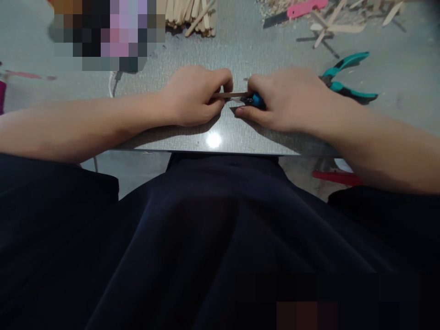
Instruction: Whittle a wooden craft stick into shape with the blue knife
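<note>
Stick spans the gap between the two hands, close to the near edge of the bench, roughly level across the view. Left hand pinches its left end, index finger bent over the top, thumb below; grip narrow. Right hand is curled round a knife, blue on the grip, most of it covered by the palm; pale tip points left, just under the stick. Right index fingertip meets the stick's right end, or sits right beside it; cannot tell which. Right thumb lies stretched out to the left, below the tip.

Pliers, teal handles spread, lie beyond the right wrist, head partly hidden by it. Far side of the bench: heap of sticks, one lying aslant over the others. Farther right, a saw with pink handle and dark blade, wood shavings about it, and crossed sticks just nearer. White cable runs down behind the left forearm from a pixelated patch. Below the bench edge, dark clothing fills the view; a red strip shows under the right forearm.
</note>
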Available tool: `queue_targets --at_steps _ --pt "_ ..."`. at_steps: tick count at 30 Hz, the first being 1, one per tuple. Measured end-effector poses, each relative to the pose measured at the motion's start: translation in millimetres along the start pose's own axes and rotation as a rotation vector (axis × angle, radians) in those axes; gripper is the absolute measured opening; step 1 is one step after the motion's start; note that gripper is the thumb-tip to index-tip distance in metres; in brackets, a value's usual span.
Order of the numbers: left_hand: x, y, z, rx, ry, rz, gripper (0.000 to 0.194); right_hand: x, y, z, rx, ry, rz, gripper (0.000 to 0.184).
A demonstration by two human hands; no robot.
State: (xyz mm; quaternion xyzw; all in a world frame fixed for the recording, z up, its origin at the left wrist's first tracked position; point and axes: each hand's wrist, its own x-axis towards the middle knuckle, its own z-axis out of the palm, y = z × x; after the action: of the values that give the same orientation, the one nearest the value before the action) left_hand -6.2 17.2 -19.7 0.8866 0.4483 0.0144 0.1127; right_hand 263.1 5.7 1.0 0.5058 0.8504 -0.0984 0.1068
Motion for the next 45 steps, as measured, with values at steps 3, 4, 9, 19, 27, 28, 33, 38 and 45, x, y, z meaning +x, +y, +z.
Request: queue_targets --at_steps 3,4,9,19,27,28,33,38,45 --pt "1.3 -1.4 1.6 -0.007 0.009 0.018 0.064 1.7 4.3 3.3 0.006 0.029 -0.025 0.077" --pt "2.6 -2.5 3.2 -0.019 0.022 0.022 0.063 2.1 5.7 4.3 0.006 0.034 -0.03 0.078" --pt "6.3 -5.9 8.6 -0.023 0.06 0.02 0.063 2.3 8.3 5.6 0.042 0.033 -0.037 0.073" --pt "7.4 -9.0 9.2 -0.054 0.066 0.036 0.057 1.2 4.2 3.6 0.065 0.035 -0.01 0.063" --pt "7.9 -7.8 6.5 -0.05 0.018 -0.007 0.068 -0.5 3.0 1.5 0.018 0.017 -0.015 0.074" --pt "8.1 -7.7 6.3 -0.049 0.014 -0.014 0.069 -0.7 3.8 1.6 0.017 0.015 -0.022 0.077" --pt "8.4 -7.4 5.2 -0.091 0.025 0.021 0.067 -0.6 7.8 1.9 0.039 0.022 -0.036 0.084" --pt "7.2 -7.3 4.2 -0.086 0.015 0.002 0.069 -0.3 6.5 0.0 0.026 0.004 -0.041 0.077" --pt "7.7 -7.3 5.1 -0.078 0.023 0.024 0.069 1.1 7.6 1.0 0.019 0.002 -0.041 0.077"
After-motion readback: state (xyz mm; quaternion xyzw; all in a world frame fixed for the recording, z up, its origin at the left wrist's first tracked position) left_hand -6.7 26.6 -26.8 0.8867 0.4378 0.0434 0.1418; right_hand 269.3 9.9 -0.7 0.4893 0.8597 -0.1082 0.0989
